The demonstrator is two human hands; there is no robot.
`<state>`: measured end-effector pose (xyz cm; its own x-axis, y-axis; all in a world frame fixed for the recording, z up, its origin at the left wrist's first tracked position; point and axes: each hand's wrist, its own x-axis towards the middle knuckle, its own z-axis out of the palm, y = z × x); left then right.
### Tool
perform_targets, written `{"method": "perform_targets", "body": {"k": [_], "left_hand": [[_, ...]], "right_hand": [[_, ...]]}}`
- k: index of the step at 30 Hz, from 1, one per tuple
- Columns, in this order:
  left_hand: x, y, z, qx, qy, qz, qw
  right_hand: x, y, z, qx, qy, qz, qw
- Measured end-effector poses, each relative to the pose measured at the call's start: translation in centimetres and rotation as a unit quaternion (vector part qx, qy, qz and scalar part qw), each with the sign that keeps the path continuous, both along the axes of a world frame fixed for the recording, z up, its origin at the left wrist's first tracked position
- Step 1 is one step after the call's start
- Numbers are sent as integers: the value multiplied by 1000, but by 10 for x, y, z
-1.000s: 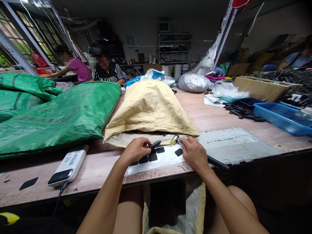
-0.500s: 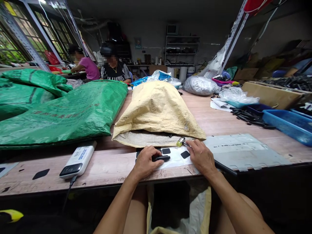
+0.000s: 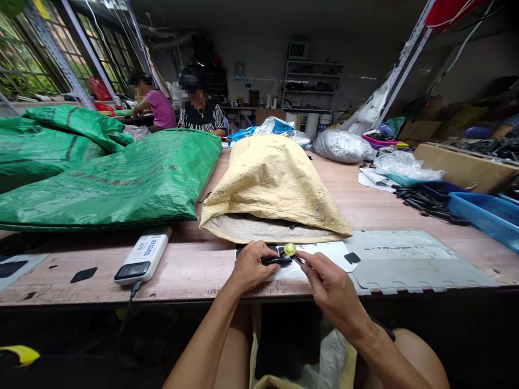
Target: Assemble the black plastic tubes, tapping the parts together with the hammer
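My left hand (image 3: 252,266) is closed on a short black rod-shaped piece (image 3: 277,261), holding it over a white sheet (image 3: 324,249) at the table's front edge. Closed around the shaft of a small mallet, my right hand (image 3: 331,280) has its translucent yellow head (image 3: 290,249) at the tip of the black piece. Whether the head touches the piece I cannot tell. Part of the mallet's dark handle shows behind my right wrist. Just beyond both hands, the open mouth of a cream woven sack (image 3: 271,178) faces me, with small black bits inside.
Green sacks (image 3: 133,173) and a white power bank (image 3: 144,256) lie left. A grey board (image 3: 417,259), black parts (image 3: 430,205) and a blue tray (image 3: 486,213) are right. An open sack (image 3: 348,362) hangs between my knees. Two people sit across the table.
My right hand has turned and brought the mallet's head left and lower, up to the black piece. The left hand still holds that piece. The whole view has shifted slightly.
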<state>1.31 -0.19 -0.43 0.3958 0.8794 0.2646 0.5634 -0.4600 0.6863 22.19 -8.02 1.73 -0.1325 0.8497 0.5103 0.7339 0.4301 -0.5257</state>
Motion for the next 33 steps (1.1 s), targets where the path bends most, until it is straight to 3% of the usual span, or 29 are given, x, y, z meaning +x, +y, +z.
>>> {"method": "perform_targets", "body": {"k": [4, 9, 14, 20, 26, 33], "left_hand": [[-1, 2, -3, -2, -2, -2, 1000], [-1, 1, -2, 2, 4, -7, 1000], [0, 0, -1, -10, -1, 1, 1000], [2, -2, 2, -11, -2, 10, 1000], [3, -4, 5, -1, 20, 15, 1000], [1, -4, 7, -11, 21, 11, 1000]], "right_hand": [[-8, -2, -5, 33, -10, -1, 999], [-11, -2, -14, 13, -94, -34, 995], [-2, -1, -12, 48, -60, -55, 996], [3, -2, -11, 7, -105, -61, 993], [45, 31, -6, 28, -112, -132, 984], [97, 76, -30, 33, -189, -112, 975]]}}
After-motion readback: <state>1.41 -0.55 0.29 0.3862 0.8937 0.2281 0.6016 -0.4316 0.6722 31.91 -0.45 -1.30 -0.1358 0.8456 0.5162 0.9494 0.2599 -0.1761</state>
